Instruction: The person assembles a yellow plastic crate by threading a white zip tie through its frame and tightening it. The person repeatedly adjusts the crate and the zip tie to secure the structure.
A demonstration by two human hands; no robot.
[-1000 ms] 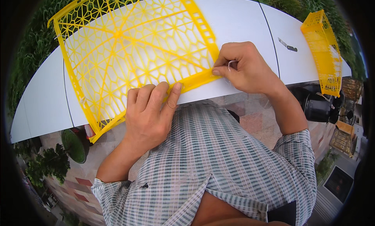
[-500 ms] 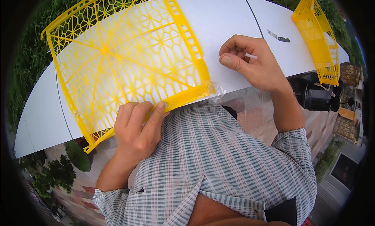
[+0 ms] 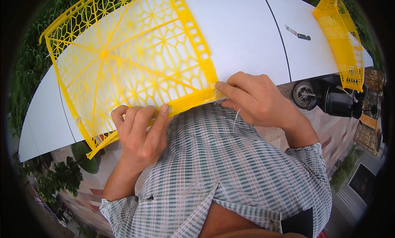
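A large yellow plastic lattice panel (image 3: pixel 105 53) with a thick rim lies on the white tabletop (image 3: pixel 242 28), its near edge at my body. My left hand (image 3: pixel 142 133) is closed over the middle of that near rim, fingers on top. At the panel's near right corner, my right hand (image 3: pixel 255 98) is closed, its fingertips touching the rim end. A thin white strip (image 3: pixel 235 119) curves down from the curled fingers of this hand; whether it is a tie or a string I cannot tell. The corner is partly covered by those fingers.
An unfolded knife (image 3: pixel 298 33) lies on the tabletop to the right, beyond a dark seam. Farther right, another yellow plastic lattice piece (image 3: pixel 340 44) stands at the edge. A black scooter (image 3: pixel 339 102) is parked below on the paving. Green plants (image 3: pixel 31 69) border the far side.
My right hand has come down and left from above the tabletop to the panel's near right corner. Clear film seen there before is now mostly hidden. My left hand stays on the rim.
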